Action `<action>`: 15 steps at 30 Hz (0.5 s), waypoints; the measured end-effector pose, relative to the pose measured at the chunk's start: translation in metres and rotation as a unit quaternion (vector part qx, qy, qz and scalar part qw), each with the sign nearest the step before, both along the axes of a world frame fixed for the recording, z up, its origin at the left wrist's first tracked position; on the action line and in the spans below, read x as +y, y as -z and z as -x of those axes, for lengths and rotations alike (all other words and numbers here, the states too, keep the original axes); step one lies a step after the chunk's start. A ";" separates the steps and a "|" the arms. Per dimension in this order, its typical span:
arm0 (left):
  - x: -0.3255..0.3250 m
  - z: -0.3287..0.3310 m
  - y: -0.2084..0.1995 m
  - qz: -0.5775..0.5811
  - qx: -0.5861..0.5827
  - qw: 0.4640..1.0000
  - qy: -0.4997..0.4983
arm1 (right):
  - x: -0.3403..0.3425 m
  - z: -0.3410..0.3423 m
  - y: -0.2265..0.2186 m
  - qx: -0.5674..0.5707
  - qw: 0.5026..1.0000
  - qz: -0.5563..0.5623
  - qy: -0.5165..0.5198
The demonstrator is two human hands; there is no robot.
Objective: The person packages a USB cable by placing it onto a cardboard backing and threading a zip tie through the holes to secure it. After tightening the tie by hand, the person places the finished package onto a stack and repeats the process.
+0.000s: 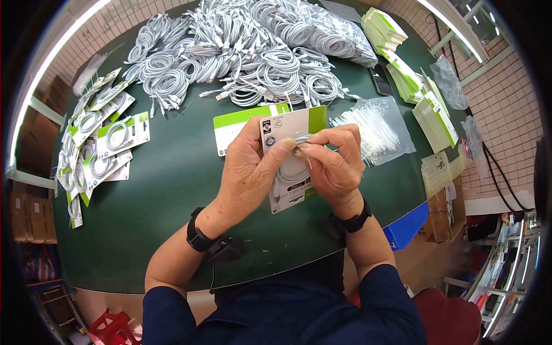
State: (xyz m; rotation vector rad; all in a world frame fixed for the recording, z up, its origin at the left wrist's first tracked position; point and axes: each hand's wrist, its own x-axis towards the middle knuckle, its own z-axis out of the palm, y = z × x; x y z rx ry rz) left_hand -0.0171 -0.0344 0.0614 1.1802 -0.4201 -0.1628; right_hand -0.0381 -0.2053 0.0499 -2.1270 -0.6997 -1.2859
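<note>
My left hand [248, 164] grips a white and green cardboard packaging card [282, 198] by its left edge, thumb across its front. A coiled grey cable [292, 171] lies against the card. The fingertips of my right hand [336, 161] are pinched together over the coil, at a thin whitish strip that looks like a cable tie [310, 163]. My fingers partly hide the coil and the strip. Behind the held card, another green and white card [226, 129] lies on the table.
Many coiled grey cables [279, 72] are heaped along the table's far side. A clear bag of white cable ties [376, 132] lies to the right, near a dark phone [380, 80] and stacked cards [434, 121]. Carded cables [118, 136] pile up at left on the green table [167, 201].
</note>
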 end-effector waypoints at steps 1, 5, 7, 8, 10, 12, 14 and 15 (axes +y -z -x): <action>0.000 0.001 -0.001 -0.017 -0.015 1.000 0.001 | -0.001 0.000 -0.001 0.001 1.000 -0.008 0.001; 0.002 0.000 0.000 -0.054 -0.041 0.998 0.010 | 0.000 0.000 0.000 0.003 1.000 -0.029 -0.002; 0.005 -0.002 0.001 -0.052 -0.031 0.998 0.019 | 0.000 -0.001 0.000 0.001 0.999 -0.041 -0.003; 0.005 -0.002 0.001 -0.059 -0.033 0.997 0.021 | -0.001 -0.001 -0.001 0.006 0.999 -0.034 -0.010; 0.003 -0.003 0.002 -0.045 -0.025 0.999 0.013 | -0.002 -0.001 -0.002 0.014 0.999 -0.022 -0.024; 0.002 -0.004 0.002 -0.048 -0.025 0.998 0.011 | -0.001 0.002 -0.005 0.008 0.999 -0.027 -0.025; 0.002 -0.003 0.002 -0.032 -0.023 0.999 0.004 | 0.000 0.005 -0.006 -0.001 0.999 -0.017 -0.030; 0.002 -0.002 0.003 -0.024 -0.022 0.999 0.001 | 0.000 0.006 -0.005 -0.004 0.999 -0.024 -0.028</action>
